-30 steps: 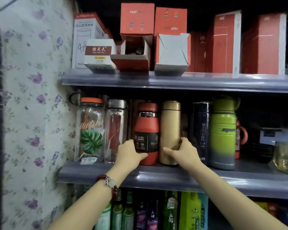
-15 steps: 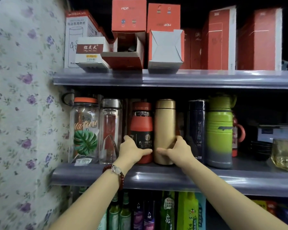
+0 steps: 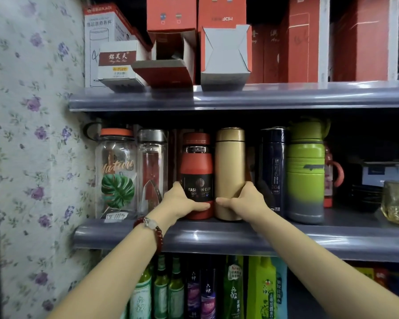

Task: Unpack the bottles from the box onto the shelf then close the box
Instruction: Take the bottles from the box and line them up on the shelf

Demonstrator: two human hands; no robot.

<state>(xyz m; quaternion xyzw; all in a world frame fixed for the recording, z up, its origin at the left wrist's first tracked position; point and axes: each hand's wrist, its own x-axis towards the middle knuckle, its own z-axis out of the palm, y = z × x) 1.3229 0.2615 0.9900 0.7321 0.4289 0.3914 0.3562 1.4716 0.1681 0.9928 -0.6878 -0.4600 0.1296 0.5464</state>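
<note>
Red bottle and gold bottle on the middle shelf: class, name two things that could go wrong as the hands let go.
1. The red bottle and gold bottle stand near the middle shelf's front lip; a careless release by the left hand or right hand might tip one off.
2. The navy flask stands close beside the right hand, so pulling back could knock it.

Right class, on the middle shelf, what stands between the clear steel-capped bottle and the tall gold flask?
In the head view, only the red bottle with a black label stands between them, held by the left hand.
</note>
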